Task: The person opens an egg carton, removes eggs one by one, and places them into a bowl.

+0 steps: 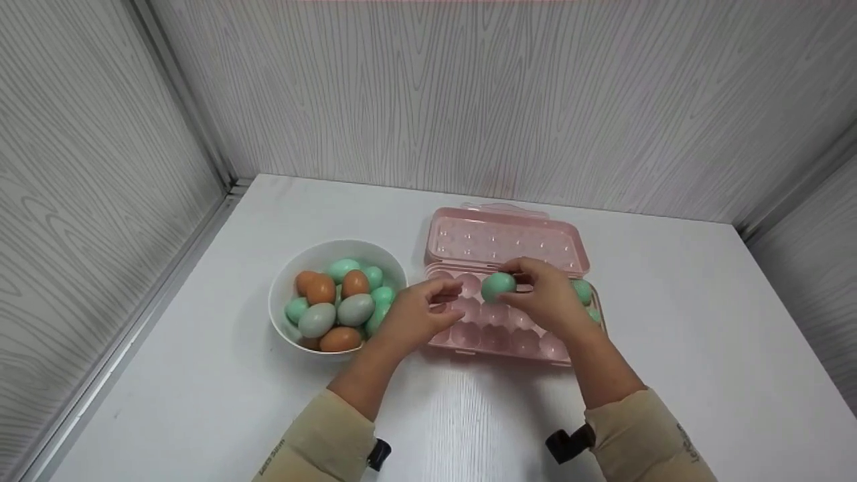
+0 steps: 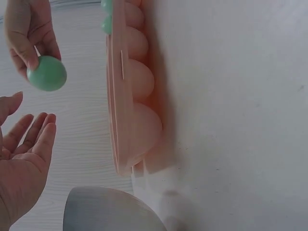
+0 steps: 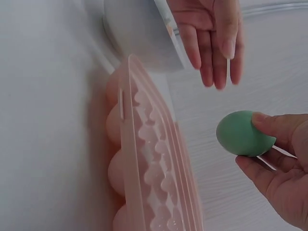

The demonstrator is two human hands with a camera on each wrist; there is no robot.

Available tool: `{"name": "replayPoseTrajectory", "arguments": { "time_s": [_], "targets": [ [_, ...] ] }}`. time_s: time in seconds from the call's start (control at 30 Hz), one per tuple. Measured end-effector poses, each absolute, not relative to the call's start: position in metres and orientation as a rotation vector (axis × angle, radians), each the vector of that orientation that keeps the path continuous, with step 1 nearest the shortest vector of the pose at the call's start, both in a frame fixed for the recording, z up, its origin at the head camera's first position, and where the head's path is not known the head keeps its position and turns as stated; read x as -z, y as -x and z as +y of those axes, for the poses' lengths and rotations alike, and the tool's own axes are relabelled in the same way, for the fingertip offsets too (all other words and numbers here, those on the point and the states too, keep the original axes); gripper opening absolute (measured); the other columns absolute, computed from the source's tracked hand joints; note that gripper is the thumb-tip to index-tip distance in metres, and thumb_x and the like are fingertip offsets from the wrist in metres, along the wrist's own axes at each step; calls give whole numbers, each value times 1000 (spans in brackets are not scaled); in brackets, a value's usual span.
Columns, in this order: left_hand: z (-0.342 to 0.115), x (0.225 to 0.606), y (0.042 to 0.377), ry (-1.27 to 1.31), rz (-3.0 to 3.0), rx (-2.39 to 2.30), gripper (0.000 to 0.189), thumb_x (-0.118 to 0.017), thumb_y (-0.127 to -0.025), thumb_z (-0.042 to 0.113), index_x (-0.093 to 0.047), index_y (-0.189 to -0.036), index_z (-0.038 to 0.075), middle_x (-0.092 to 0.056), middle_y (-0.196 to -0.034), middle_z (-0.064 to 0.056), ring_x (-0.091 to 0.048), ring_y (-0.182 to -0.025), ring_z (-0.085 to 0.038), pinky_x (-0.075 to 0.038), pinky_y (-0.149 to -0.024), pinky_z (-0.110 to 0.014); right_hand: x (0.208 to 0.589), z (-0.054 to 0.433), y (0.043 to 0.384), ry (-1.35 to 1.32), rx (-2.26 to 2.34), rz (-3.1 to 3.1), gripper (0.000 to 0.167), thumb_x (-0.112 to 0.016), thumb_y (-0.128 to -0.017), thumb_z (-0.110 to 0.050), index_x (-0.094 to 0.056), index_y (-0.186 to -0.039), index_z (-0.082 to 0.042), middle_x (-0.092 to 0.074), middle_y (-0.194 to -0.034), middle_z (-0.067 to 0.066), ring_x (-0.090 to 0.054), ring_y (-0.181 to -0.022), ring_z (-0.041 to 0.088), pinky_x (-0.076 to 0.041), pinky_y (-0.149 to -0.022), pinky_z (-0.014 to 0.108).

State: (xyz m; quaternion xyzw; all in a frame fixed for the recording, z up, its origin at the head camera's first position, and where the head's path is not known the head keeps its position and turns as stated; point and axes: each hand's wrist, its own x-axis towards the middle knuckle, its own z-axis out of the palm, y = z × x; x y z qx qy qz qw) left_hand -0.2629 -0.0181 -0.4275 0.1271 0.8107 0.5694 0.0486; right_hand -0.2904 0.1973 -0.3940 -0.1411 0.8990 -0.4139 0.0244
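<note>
My right hand (image 1: 546, 294) pinches a green egg (image 1: 499, 286) between thumb and fingers, above the pink egg carton (image 1: 495, 338). The same egg (image 3: 244, 134) shows clear of the carton in the right wrist view. To its left, my left hand (image 1: 418, 314) holds nothing; its fingers are spread and relaxed, pointing toward the egg. The carton lies with its lid (image 1: 505, 237) folded back. Green eggs (image 1: 581, 292) sit in its right end, partly hidden behind my right hand, while the cups in the middle and at the left are bare.
Left of the carton stands a white bowl (image 1: 276, 314) heaped with green, brown and grey eggs, its right rim close to my left hand. All of this rests on a white table (image 1: 683, 321), with grey wood-grain panels (image 1: 469, 100) behind and on both sides.
</note>
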Motion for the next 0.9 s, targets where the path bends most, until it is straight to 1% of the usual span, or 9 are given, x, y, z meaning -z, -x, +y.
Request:
{"name": "replayPoseTrajectory", "arguments": {
  "time_s": [0.17,0.33,0.47,0.57,0.7,0.9],
  "targets": [
    [-15,426,261,-360,2444,-1759,50,-70,-81,19,-53,-128,15,-56,-125,2,-52,-115,-12,-44,-93,-24,387,183,282,530,1339,2717,32,-74,-76,-12,-63,-106,-14,-63,-103,0,-60,-100,19,-51,-84,33],
    [-11,424,260,-465,2461,-1791,50,-70,-80,15,-53,-128,14,-57,-123,0,-52,-114,-13,-45,-93,-25,382,171,276,578,1301,2734,30,-76,-74,-14,-63,-101,-15,-64,-99,-2,-60,-97,16,-51,-83,33],
    [-8,423,259,-499,2502,-1781,51,-70,-79,13,-53,-128,14,-57,-122,-1,-53,-113,-13,-45,-92,-25,380,164,273,602,1278,2745,29,-77,-73,-12,-62,-97,-14,-64,-96,-2,-61,-95,16,-50,-84,34],
    [-6,422,258,-495,2570,-1729,51,-71,-79,15,-54,-127,13,-57,-121,-1,-54,-110,-13,-45,-92,-25,380,159,272,628,1304,2722,29,-77,-72,-11,-61,-97,-11,-64,-95,1,-61,-94,18,-50,-84,35],
    [-6,422,258,-470,2652,-1663,52,-72,-78,18,-54,-126,11,-57,-120,-3,-54,-109,-15,-46,-91,-28,380,153,270,625,1290,2739,29,-77,-72,-14,-61,-96,-12,-64,-95,0,-61,-93,18,-51,-83,34],
    [-10,422,258,-430,2629,-1708,49,-71,-78,17,-55,-125,14,-57,-119,-1,-54,-107,-13,-47,-90,-25,379,150,270,631,1285,2742,31,-77,-73,-18,-62,-99,-14,-64,-96,-2,-61,-95,16,-50,-85,33]
  ]
}}
